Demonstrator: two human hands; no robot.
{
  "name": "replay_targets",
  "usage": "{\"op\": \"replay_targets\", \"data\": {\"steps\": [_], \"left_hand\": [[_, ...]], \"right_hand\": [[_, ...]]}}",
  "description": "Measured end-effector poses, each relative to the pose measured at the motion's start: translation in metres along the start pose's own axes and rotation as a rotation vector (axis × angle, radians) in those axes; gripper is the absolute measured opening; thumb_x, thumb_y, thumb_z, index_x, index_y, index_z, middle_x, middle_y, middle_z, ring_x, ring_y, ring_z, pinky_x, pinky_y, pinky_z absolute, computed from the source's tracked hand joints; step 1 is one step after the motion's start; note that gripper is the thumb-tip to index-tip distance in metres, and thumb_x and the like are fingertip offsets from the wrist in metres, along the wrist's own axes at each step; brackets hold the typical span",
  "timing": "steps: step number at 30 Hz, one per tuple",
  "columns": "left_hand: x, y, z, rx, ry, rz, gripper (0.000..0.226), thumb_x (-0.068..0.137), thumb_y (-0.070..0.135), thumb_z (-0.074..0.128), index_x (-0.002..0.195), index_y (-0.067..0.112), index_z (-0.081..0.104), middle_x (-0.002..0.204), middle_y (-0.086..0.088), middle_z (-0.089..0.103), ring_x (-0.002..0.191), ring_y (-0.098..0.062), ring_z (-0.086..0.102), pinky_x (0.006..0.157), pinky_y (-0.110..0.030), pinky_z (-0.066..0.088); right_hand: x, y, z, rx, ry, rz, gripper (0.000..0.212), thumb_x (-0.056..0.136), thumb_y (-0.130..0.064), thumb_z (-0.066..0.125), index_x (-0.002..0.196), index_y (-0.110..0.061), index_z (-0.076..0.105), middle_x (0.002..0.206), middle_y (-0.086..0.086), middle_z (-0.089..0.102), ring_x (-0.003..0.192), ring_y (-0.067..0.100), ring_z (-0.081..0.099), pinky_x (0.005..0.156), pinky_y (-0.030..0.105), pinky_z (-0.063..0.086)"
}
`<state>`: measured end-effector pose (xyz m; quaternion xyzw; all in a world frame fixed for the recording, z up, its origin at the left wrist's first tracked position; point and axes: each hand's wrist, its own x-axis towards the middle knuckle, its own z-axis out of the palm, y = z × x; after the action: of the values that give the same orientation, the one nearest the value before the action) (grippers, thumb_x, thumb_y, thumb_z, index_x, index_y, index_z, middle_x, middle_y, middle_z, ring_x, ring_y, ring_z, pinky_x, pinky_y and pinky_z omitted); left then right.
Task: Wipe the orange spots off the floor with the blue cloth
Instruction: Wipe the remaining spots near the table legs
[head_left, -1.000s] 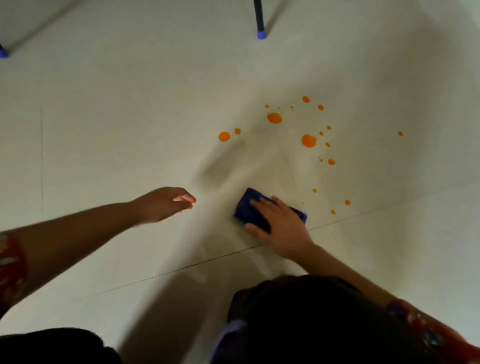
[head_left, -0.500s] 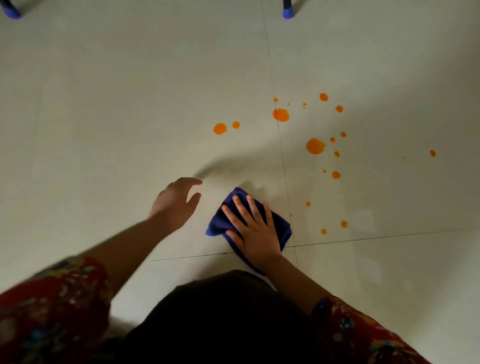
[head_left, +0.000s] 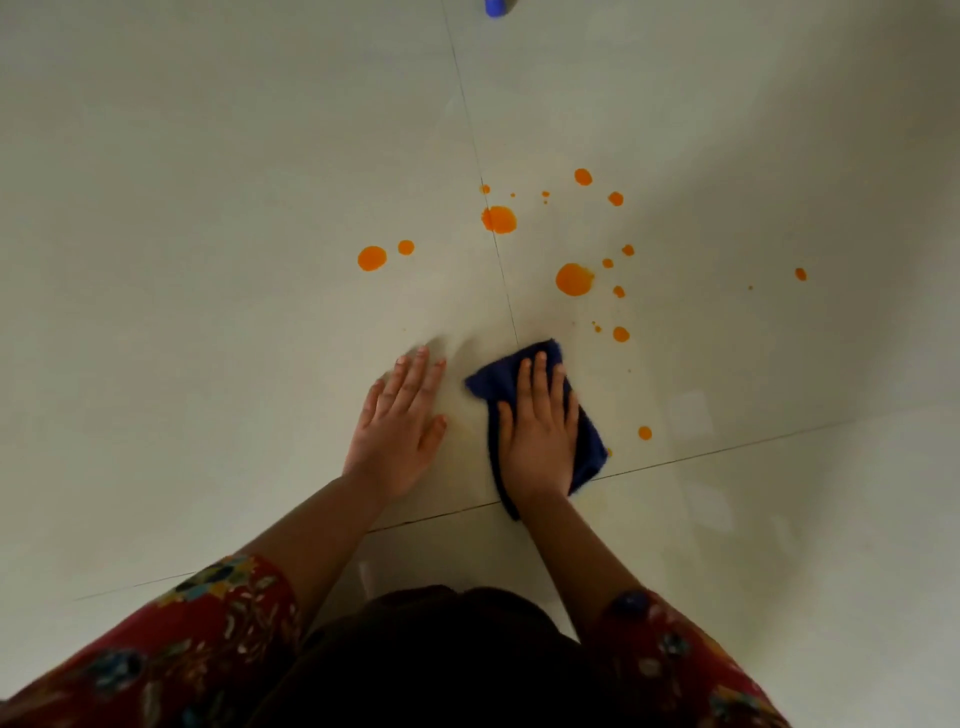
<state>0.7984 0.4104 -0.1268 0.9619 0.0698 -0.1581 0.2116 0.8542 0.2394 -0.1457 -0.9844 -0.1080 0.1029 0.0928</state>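
Note:
The blue cloth (head_left: 491, 382) lies flat on the pale tiled floor (head_left: 208, 260), near where two tile joints cross. My right hand (head_left: 537, 436) presses down on it with the fingers spread, covering most of it. My left hand (head_left: 400, 428) rests flat on the bare floor just left of the cloth, palm down, holding nothing. Several orange spots (head_left: 574, 279) are scattered beyond and to the right of the cloth; the larger ones include an orange spot on the joint (head_left: 500, 219) and one at the left (head_left: 372, 258). A small orange spot (head_left: 644, 432) lies right of the cloth.
A blue-capped chair leg (head_left: 495, 7) touches the floor at the top edge. My red patterned sleeves (head_left: 197, 639) and dark hair fill the bottom of the view. Pale floor spreads on all sides.
My left hand came down from the air and now lies flat on the floor beside the cloth. My right hand pushed the cloth slightly forward and right, toward the spots.

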Motion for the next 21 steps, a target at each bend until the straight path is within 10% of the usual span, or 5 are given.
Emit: {"op": "replay_targets", "data": {"steps": [4,11,17,21], "left_hand": [[0.008,0.003,0.009,0.098,-0.139,-0.030,0.070,0.084,0.056,-0.002,0.145,0.031,-0.027,0.148,0.001,-0.041,0.136,-0.022,-0.037,0.117,-0.045,-0.013],[0.010,0.005,0.010,0.133,-0.171,-0.027,0.073,0.081,0.062,-0.005,0.139,0.033,-0.038,0.143,0.001,-0.050,0.134,-0.022,-0.042,0.114,-0.045,-0.020],[0.010,0.005,0.010,0.114,-0.167,-0.034,0.075,0.077,0.063,-0.008,0.140,0.033,-0.036,0.144,0.002,-0.048,0.135,-0.021,-0.041,0.114,-0.044,-0.019],[0.010,0.006,0.012,0.113,-0.133,-0.038,0.074,0.079,0.062,-0.006,0.142,0.033,-0.033,0.146,0.001,-0.046,0.136,-0.021,-0.040,0.115,-0.045,-0.018]], "right_hand": [[-0.056,0.030,0.005,-0.056,-0.069,-0.221,0.058,0.100,-0.039,0.028,0.152,-0.015,0.027,0.160,0.000,0.016,0.149,0.018,0.009,0.119,0.037,0.006],[0.008,0.041,-0.012,-0.008,0.032,0.085,0.059,0.101,-0.041,0.016,0.154,-0.014,0.016,0.162,0.003,0.012,0.150,0.022,0.005,0.121,0.037,0.002],[-0.064,0.057,-0.004,-0.017,-0.079,-0.259,0.056,0.102,-0.042,0.026,0.153,-0.021,0.022,0.161,-0.005,0.014,0.150,0.018,0.009,0.121,0.034,0.001],[-0.030,0.085,-0.015,0.000,0.035,0.038,0.056,0.101,-0.041,0.023,0.153,-0.019,0.027,0.161,-0.003,0.017,0.149,0.017,0.007,0.121,0.035,0.002]]}}
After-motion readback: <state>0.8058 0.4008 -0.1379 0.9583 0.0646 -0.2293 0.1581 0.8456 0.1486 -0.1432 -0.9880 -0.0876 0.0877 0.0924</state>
